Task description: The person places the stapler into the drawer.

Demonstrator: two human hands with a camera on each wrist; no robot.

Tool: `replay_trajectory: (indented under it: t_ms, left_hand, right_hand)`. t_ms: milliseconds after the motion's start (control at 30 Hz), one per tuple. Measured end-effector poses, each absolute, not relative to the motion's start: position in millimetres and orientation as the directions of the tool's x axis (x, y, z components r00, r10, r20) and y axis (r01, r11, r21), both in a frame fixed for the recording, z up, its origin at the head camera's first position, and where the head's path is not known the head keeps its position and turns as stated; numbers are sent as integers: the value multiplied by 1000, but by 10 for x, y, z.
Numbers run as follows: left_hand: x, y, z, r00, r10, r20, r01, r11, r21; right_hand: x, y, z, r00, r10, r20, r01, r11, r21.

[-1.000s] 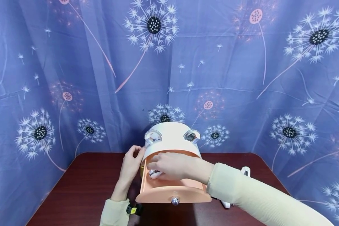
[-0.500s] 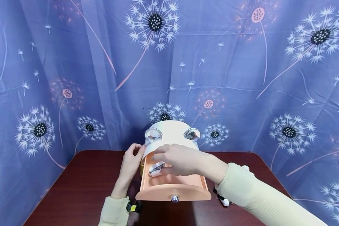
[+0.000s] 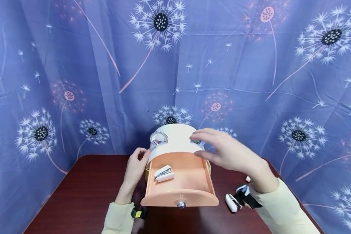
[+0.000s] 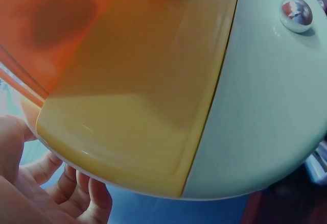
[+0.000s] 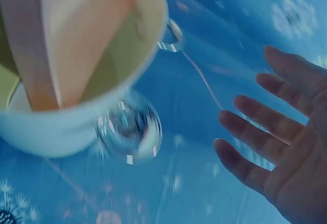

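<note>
A small white stapler (image 3: 164, 174) lies at the left inside the pulled-out peach drawer (image 3: 190, 182) of a rounded white desktop drawer cabinet (image 3: 178, 139). My left hand (image 3: 136, 167) holds the cabinet's left edge; in the left wrist view its curled fingers (image 4: 66, 188) reach behind the rim. Closed yellow (image 4: 148, 112) and mint (image 4: 260, 101) drawers show below the peach one. Nothing is in my right hand (image 3: 222, 148), which hovers at the cabinet's right side, in front of one chrome-rimmed eye. In the right wrist view its fingers are spread and apart from the cabinet.
A second white stapler (image 3: 232, 203) lies on the dark red table (image 3: 84, 195), right of the drawer. A small pale object (image 3: 248, 178) lies beyond it, partly hidden by my right arm. A blue dandelion-print curtain (image 3: 105, 81) stands behind the table.
My right hand has let go of the stapler, risen out of the drawer and moved right. The stapler stays in the drawer. My left hand has kept its place.
</note>
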State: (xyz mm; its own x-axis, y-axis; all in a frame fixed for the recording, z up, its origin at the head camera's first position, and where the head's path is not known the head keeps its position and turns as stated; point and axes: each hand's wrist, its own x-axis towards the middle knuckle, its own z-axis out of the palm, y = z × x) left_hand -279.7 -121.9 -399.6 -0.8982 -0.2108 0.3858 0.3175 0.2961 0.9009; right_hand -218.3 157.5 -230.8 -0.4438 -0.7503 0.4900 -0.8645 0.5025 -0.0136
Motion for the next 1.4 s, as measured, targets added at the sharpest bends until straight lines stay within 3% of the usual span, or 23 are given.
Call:
replay_trajectory:
  t_ms: [133,300,533,833,933,1133,1400]
  left_hand:
    - [-2799,-1211,-3985,-899,-211,383,315,296,902]
    - [-2808,-1199,-3964,-897,-214,388,319,294,901]
    - [-2816,-1190,-3940,-897,-212,388,321,291,901]
    - [-2820,-1206,-3928,-897,-212,389,315,311,897]
    - [-2811,-1206,-3944,-899,-210,385,310,317,896]
    - [-2777,-1202,-3978,-904,-214,371,300,299,906]
    - [-2770,-1193,-3975,-904,-217,368,297,299,907]
  right_hand:
    - [-2156,1933,-2310,-485,-651,584,-826,560,-62]
    - [-2096,2384,-2423,-605,-498,621,-699,705,-116]
    - [-2004,2959,-2849,-775,-268,573,-454,866,-209]
    - [-1945,3429,-3466,-856,-180,486,-334,908,-253]
    - [-1865,3579,-3634,-897,-125,424,-265,920,-288]
    - [-1693,3918,-3974,-988,-12,152,-64,937,-343]
    - [-1566,4163,-4226,-994,87,-64,105,911,-399]
